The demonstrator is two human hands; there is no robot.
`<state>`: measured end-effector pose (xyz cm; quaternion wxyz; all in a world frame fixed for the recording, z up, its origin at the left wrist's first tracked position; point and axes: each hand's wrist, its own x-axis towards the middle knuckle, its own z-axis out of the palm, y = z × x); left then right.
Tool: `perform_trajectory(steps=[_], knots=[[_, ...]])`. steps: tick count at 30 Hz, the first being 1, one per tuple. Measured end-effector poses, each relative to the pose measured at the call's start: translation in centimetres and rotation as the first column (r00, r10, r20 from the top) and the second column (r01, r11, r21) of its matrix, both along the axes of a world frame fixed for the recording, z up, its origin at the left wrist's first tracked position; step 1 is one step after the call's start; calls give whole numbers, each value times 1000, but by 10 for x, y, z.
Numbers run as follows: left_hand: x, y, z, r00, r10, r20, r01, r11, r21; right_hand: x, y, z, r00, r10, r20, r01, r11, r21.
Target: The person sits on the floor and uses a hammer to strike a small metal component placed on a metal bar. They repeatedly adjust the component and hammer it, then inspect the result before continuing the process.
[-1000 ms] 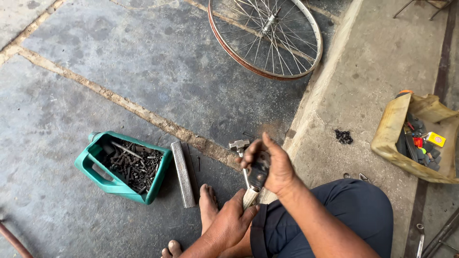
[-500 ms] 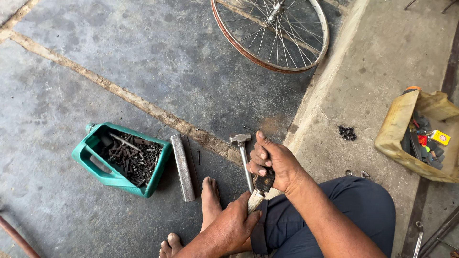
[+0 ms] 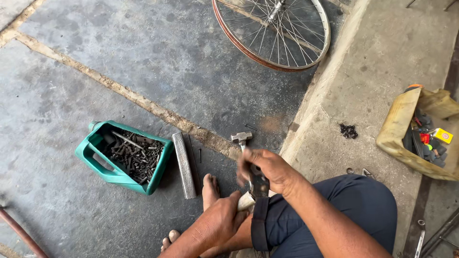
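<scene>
Head view is showing a small hammer (image 3: 241, 138) standing head-up over the floor (image 3: 143, 57) by the person's knee, its handle passing down to the left hand (image 3: 221, 220), which is gripping the lower end. The right hand (image 3: 267, 168) is closing around a dark metal part (image 3: 258, 184) against the handle. Work is looking mid-way: nothing is being struck yet. A bar (image 3: 184, 165) is lying beside a green tub (image 3: 122, 155) of bolts; a wheel (image 3: 272, 31) is lying farther off.
</scene>
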<state>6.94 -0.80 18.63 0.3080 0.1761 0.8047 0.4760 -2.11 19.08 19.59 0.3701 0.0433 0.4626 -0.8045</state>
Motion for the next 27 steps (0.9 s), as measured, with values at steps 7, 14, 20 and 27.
perform_trajectory(steps=[7, 14, 20, 27], knots=[[2, 7, 1, 1000, -19, 22, 20, 999, -32, -8, 4, 2, 938, 203, -281, -178, 978, 113], [18, 2, -3, 978, -26, 208, 56, 989, -140, 3, -5, -23, 790, 563, -242, -437, 794, 422], [36, -2, -22, 990, -123, 63, 131, 979, -154, 19, -24, -30, 776, 589, -225, -515, 797, 315], [-4, -23, -9, 992, 95, -79, -105, 985, -135, -31, 5, -20, 972, 57, -227, 2, 968, 252]])
